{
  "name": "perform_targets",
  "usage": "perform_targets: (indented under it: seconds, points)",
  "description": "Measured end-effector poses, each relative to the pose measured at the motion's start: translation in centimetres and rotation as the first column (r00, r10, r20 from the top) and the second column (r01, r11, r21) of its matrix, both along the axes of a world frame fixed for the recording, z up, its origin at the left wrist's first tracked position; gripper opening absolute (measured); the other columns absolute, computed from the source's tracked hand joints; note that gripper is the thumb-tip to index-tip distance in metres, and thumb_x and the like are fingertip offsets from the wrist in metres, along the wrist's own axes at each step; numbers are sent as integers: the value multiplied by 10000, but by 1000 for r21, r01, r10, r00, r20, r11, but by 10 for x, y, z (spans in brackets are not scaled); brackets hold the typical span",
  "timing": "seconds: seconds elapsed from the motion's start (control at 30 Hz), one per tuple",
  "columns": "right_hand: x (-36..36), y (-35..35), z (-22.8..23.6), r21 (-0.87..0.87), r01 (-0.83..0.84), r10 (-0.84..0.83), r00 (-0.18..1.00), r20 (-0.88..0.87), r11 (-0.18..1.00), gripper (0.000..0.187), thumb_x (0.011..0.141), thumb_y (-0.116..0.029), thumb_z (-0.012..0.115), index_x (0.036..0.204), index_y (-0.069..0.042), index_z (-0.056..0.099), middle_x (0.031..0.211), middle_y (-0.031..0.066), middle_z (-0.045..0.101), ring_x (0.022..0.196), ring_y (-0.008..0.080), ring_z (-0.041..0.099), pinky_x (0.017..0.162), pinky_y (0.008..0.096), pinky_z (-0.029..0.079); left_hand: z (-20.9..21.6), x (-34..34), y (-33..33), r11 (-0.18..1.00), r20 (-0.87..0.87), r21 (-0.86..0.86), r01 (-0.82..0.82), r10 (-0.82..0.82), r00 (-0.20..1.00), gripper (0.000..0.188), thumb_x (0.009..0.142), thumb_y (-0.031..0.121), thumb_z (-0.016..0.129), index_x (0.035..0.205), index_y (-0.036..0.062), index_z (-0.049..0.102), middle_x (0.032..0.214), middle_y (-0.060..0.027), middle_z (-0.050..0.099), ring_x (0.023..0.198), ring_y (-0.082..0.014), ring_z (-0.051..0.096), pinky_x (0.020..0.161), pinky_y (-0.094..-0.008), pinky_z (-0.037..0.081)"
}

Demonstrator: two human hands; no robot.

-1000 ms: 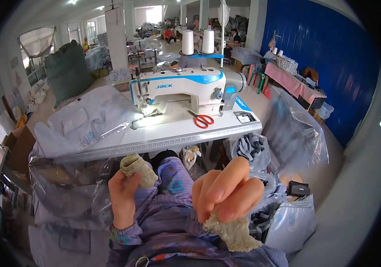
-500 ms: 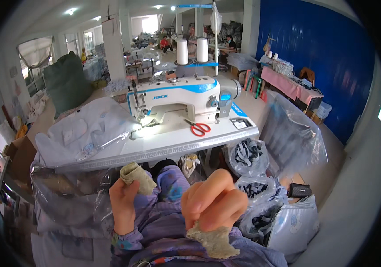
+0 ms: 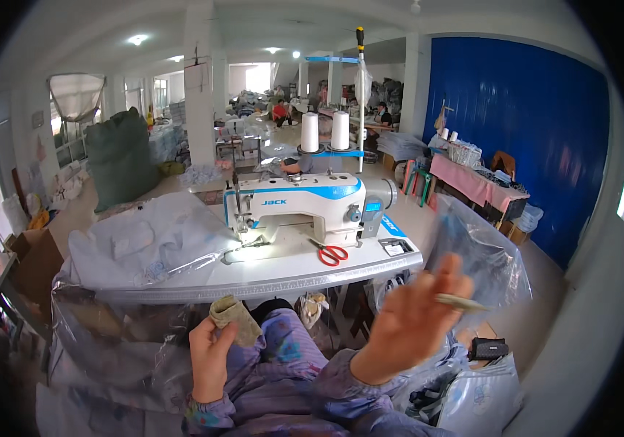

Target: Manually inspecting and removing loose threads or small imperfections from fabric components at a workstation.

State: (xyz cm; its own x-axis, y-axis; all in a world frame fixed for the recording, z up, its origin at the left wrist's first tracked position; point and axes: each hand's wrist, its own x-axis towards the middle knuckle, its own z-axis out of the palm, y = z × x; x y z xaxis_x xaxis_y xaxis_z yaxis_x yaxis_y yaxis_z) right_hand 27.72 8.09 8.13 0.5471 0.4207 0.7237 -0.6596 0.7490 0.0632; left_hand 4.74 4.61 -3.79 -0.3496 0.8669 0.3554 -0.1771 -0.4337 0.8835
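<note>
My left hand [image 3: 208, 357] is closed round the lower part of a rolled, greenish-beige flatbread [image 3: 239, 322], whose open end points up. It is above my lap, in front of the sewing machine table. My right hand [image 3: 412, 320], raised to the right and smeared by motion, has a torn piece of flatbread [image 3: 465, 301] between its fingers, seen nearly edge-on. A white and blue sewing machine [image 3: 297, 200] stands ahead on its white table [image 3: 283, 277]. Red-handled scissors [image 3: 332, 255] lie beside its base.
Pale fabric under clear plastic [image 3: 152, 233] covers the table's left side. Plastic bags and a small black case [image 3: 488, 348] are at lower right. Two white thread cones [image 3: 310, 133] stand behind the machine. A pink-covered table [image 3: 476, 178] is by the blue wall; people sit farther back.
My right hand has swung up and to the right with the torn piece. My left hand still holds the roll, now slightly lower in view. The whole scene has shifted down as my head moved.
</note>
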Motion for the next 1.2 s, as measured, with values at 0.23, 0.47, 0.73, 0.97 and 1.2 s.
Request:
perform_targets:
  seconds: [0.23,0.47,0.73,0.97,1.2]
  points:
    - [-5,-16,-6,261,-140,83,972,219,955,163,1015,-149,575,942,-39,479,1216,138,525,626,107,476,418,224,377,4,0,-1,1000,-30,-18,-7,6,1000,249,944,43,658,1164,-73,664,1073,-43,695,982,-89,605,880,-264,481]
    - [-24,-12,-8,370,-334,-28,709,705,867,85,869,23,710,801,29,660,1150,183,516,708,238,629,564,324,557,-2,-7,1,997,7,-8,-75,75,997,220,938,67,657,1102,-78,680,982,-45,706,893,-92,624,814,-262,500]
    - [-35,-36,1,480,-264,-13,867,498,837,59,786,38,741,830,78,736,986,250,683,639,230,619,485,278,487,1,-6,-4,999,-40,-29,-43,42,998,220,930,25,625,1119,-76,673,1001,-42,699,892,-81,618,801,-245,495]
    - [-33,-46,12,568,-258,-131,822,554,782,46,862,-34,775,891,-31,739,1004,107,674,695,168,648,574,251,497,6,-7,-7,996,-45,-66,-64,61,997,239,940,8,603,1155,-81,657,1060,-50,689,961,-93,610,866,-255,488]
    - [-23,-14,-12,359,-115,-159,743,650,926,172,874,-50,729,769,3,604,1027,133,548,672,223,618,483,304,508,-1,-7,-3,1000,45,-3,3,-3,999,239,938,17,649,1159,-74,666,1059,-50,693,965,-94,615,873,-268,495]
